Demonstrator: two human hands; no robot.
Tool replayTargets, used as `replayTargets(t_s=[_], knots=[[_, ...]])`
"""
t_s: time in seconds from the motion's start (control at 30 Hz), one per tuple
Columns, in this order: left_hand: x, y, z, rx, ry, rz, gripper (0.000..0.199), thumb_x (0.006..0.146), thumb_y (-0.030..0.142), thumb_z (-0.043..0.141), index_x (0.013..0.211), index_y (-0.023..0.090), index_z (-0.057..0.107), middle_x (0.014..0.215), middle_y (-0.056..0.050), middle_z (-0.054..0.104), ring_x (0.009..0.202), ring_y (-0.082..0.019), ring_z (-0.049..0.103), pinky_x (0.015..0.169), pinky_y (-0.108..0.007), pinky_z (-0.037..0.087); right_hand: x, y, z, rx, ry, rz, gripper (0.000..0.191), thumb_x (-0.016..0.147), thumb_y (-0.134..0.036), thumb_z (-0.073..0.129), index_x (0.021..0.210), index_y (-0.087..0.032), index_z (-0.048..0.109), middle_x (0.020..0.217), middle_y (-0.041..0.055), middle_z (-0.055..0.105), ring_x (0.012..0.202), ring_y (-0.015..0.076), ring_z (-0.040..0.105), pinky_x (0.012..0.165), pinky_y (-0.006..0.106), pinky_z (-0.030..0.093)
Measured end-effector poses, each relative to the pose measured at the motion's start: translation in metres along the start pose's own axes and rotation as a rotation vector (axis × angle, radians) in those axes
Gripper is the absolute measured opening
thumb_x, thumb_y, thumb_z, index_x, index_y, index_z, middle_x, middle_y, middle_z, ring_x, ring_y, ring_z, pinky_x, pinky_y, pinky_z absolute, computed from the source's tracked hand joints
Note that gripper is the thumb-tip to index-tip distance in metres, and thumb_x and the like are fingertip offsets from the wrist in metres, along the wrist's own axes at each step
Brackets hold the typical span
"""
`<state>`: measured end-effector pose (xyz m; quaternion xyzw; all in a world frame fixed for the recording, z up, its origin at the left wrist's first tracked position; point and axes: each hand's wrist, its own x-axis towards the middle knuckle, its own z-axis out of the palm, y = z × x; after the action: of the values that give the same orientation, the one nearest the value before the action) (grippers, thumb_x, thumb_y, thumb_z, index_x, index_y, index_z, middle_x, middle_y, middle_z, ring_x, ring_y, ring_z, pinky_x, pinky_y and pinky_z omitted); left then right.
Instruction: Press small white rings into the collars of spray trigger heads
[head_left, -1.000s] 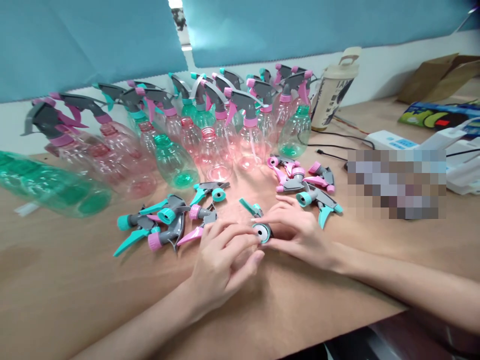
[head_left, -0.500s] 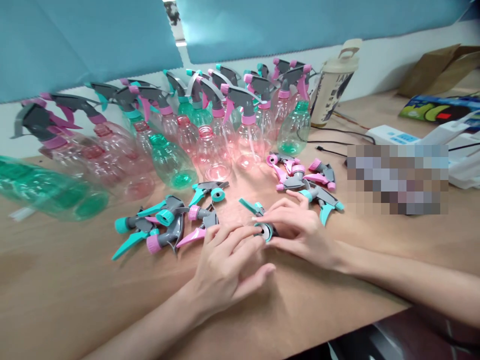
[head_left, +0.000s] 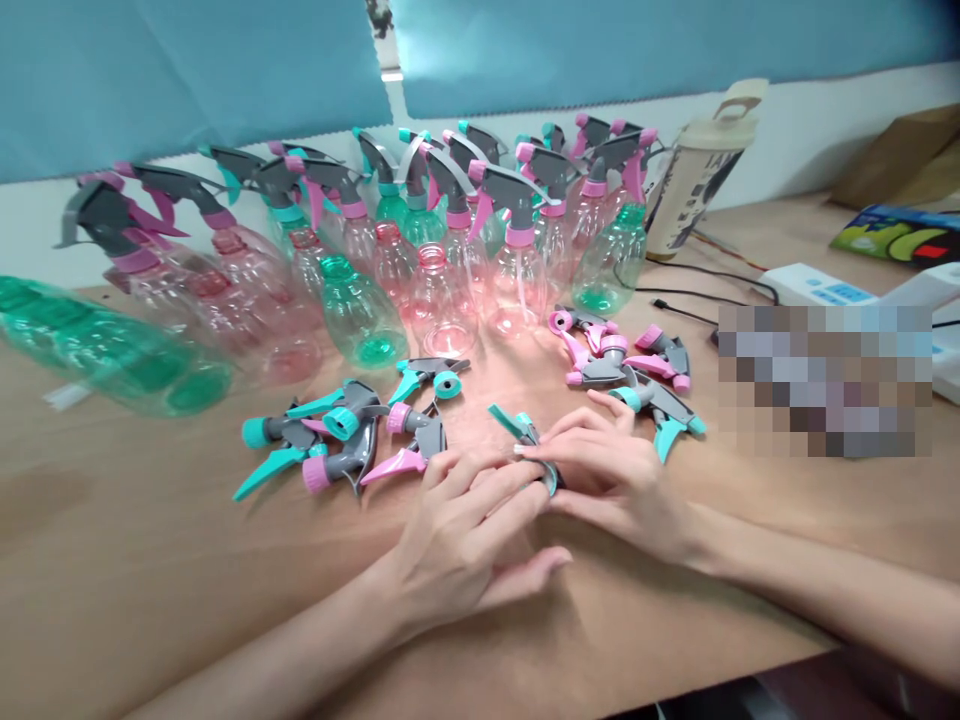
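My right hand (head_left: 622, 480) pinches a grey and teal trigger spray head (head_left: 529, 432) between thumb and fingers, low over the table. The spray head's collar faces my left hand, and its trigger sticks out to the upper left. My left hand (head_left: 472, 530) reaches in from the left with its fingers stretched and thumb apart. Its fingertips touch the collar and cover most of the opening. Left of my hands lie several loose spray heads (head_left: 352, 465) in grey, teal and pink. Another group, mostly pink spray heads (head_left: 600, 360), lies beyond my right hand.
Several clear pink and green bottles (head_left: 444, 310) stand at the back, many topped with spray heads. A green bottle (head_left: 112, 350) lies on its side at the left. A cream tumbler (head_left: 701, 180), black cables (head_left: 690, 308) and a white box (head_left: 817, 287) are on the right.
My left fingertips have moved further over the collar, hiding more of its opening. My right hand keeps its pinch on the spray head. The whole view has shifted slightly.
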<state>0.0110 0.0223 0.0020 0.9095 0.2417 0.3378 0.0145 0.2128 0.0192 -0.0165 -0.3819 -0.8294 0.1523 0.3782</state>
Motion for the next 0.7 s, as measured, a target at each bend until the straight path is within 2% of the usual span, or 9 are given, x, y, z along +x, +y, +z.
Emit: replayTargets(t_s=[0.17,0.33,0.7], knots=[[-0.0001,-0.0019,-0.0003,-0.014,-0.048,0.025,0.029,0.082,0.037,0.061,0.1,0.014,0.059,0.098,-0.006,0.07,0.088,-0.021,0.059,0.072,-0.033,0.041,0.0014,-0.001,-0.0003,0.006,-0.016,0.005,0.023,0.084,-0.027,0.061,0.107,-0.024,0.061,0.093,0.0004,0.071,0.092,0.0206,0.061,0.102,0.052,0.023],[-0.0003,-0.0039,-0.0012,0.116,-0.033,0.072,0.024,0.085,0.03,0.059,0.103,0.014,0.058,0.1,-0.008,0.068,0.084,-0.021,0.058,0.068,-0.032,0.044,0.0025,-0.0021,-0.0004,-0.002,0.022,0.025,0.022,0.084,-0.027,0.062,0.106,-0.023,0.062,0.09,0.0008,0.072,0.091,0.02,0.062,0.102,0.051,0.021],[-0.0019,-0.0024,-0.0002,-0.03,0.006,0.043,0.027,0.081,0.024,0.059,0.105,0.013,0.055,0.105,-0.012,0.065,0.098,-0.021,0.054,0.082,-0.033,0.047,0.0031,-0.0027,-0.0034,0.053,0.098,0.016,0.025,0.083,-0.033,0.063,0.107,-0.025,0.062,0.091,0.001,0.073,0.089,0.0216,0.062,0.1,0.05,0.024]])
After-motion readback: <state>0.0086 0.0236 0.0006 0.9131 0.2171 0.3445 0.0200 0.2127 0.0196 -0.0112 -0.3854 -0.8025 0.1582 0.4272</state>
